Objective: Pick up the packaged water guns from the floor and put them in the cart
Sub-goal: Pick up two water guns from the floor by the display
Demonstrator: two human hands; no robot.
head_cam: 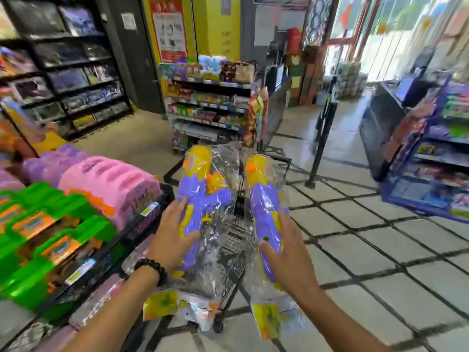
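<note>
Currently both hands, left (175, 235) and right (284, 252), each grip a packaged water gun (195, 199) (264, 196) above the cart (233, 240); carry step, next needs lowering and release.

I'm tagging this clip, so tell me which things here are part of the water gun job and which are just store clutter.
Part of the job:
- left hand holding left packaged water gun
- right hand holding right packaged water gun
- black wire cart under them

Just lying about:
- pink and green toys on the left shelf
- snack rack
- black stanchion post
</note>
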